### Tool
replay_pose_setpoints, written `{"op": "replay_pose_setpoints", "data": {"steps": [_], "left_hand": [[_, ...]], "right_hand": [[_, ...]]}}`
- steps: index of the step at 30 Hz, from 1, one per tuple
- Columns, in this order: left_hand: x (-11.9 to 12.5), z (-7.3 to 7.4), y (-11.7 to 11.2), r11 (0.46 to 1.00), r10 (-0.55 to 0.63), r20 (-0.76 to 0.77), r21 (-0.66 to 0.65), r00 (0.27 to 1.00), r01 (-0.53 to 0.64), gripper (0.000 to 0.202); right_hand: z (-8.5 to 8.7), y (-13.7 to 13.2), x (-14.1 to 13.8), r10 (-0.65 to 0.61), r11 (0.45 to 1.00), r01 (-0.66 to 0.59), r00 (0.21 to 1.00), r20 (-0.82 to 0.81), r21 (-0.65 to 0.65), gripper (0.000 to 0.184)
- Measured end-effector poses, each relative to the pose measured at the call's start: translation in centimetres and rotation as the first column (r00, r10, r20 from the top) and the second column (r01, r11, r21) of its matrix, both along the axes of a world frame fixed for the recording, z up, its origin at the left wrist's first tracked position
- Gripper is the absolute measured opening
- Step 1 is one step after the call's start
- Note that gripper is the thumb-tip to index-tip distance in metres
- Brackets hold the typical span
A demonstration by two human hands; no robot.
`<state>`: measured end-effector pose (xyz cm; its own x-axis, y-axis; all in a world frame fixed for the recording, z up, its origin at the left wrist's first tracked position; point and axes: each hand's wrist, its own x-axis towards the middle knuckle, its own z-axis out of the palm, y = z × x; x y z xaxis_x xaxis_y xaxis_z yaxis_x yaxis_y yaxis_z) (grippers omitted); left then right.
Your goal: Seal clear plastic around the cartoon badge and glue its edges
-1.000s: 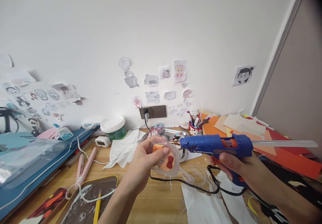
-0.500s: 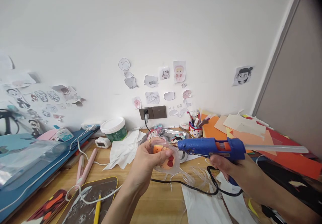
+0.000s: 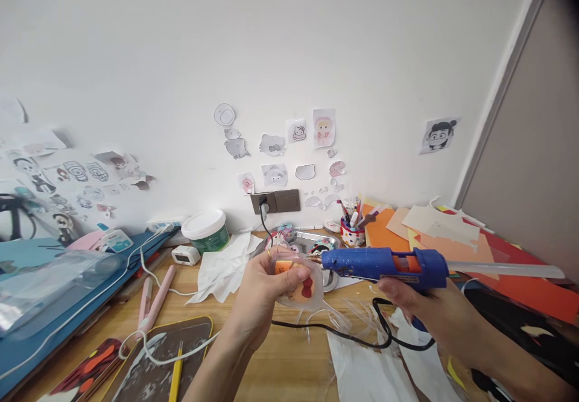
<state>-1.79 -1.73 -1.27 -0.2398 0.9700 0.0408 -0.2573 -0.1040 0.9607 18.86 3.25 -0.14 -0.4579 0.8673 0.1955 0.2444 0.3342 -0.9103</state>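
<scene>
Centre frame, the left hand pinches a translucent disc; apart from it, the right hand grips a blue glue gun. The gun lies nearly level, nozzle pointing left at the disc's upper edge; contact is unclear.

From where I stand, most fingers of the left hand vanish behind the clear disc, and the thumb covers part of its design. I can't tell whether the nozzle of the blue glue gun touches the disc beyond those fingertips. The right fingers of the right hand hide most of the handle; the label just above is too small to read. Behind the left fingers, the tray is partly covered.
</scene>
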Motion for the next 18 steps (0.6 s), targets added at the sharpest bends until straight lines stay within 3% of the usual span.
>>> {"op": "replay_pose_setpoints", "data": {"steps": [3, 8, 12, 18], "left_hand": [[-0.1, -0.2, -0.1, 1.0, -0.025, -0.012, 0.007, 1.0, 0.025, 0.021], [0.0, -0.7, -0.1, 0.994, -0.105, -0.017, -0.012, 0.994, 0.104, 0.023], [0.1, -0.6, -0.1, 0.997, -0.063, 0.019, -0.035, 0.998, 0.063, 0.027], [0.2, -0.3, 0.0, 0.999, -0.024, 0.006, -0.024, 1.0, 0.024, 0.024]], "right_hand": [[-0.1, -0.1, 0.0, 0.012, 1.0, -0.012, 1.0, -0.006, -0.014, 0.041], [-0.2, 0.4, 0.2, 0.171, 0.982, -0.174, 0.985, -0.038, -0.071, 0.038], [-0.7, 1.1, 0.5, 0.245, 0.963, -0.248, 0.968, -0.046, -0.106, 0.038], [-0.8, 0.9, 0.2, 0.2, 0.97, -0.208, 0.977, -0.073, -0.129, 0.044]]}}
